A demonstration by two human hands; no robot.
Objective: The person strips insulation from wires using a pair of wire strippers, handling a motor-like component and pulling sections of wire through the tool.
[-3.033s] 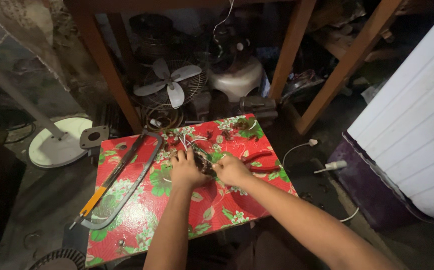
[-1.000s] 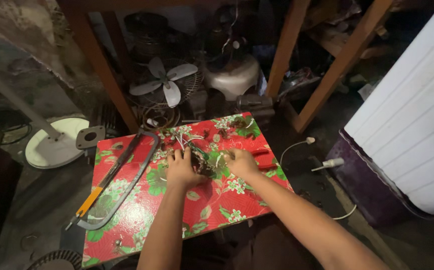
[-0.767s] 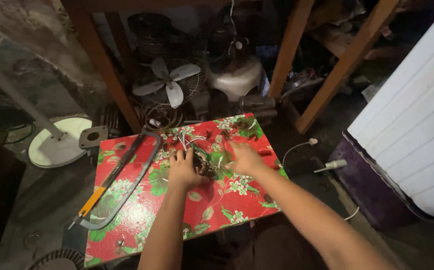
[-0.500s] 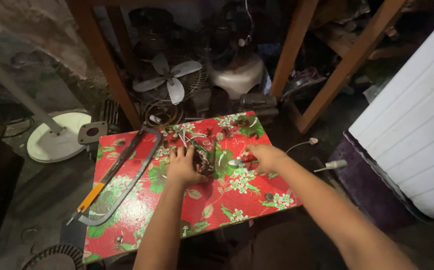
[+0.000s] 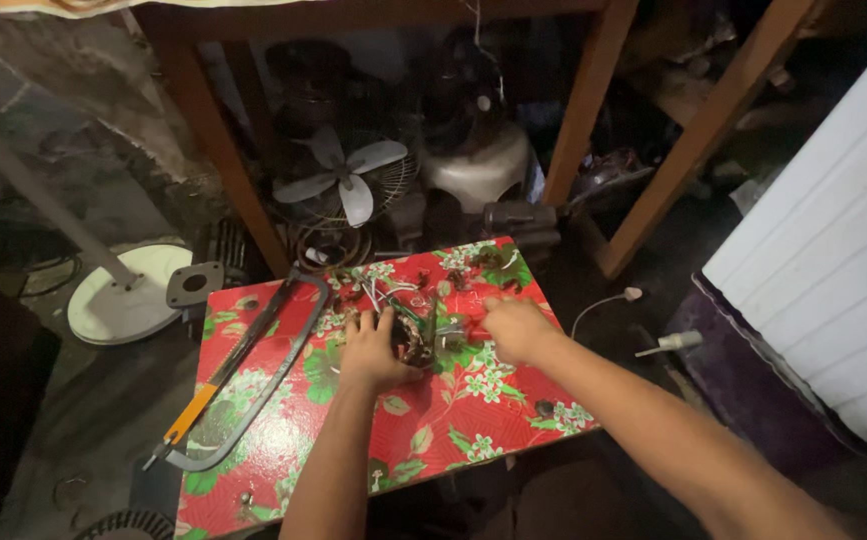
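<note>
Resting on a low table covered in red flowered cloth, the left hand presses flat, fingers spread, against a small dark motor part with loose wires near the table's middle. The right hand is curled into a loose fist just right of the part, gripping a red-handled tool whose tip meets it. A hacksaw lies at the left. A fan blade stands beyond the far edge.
</note>
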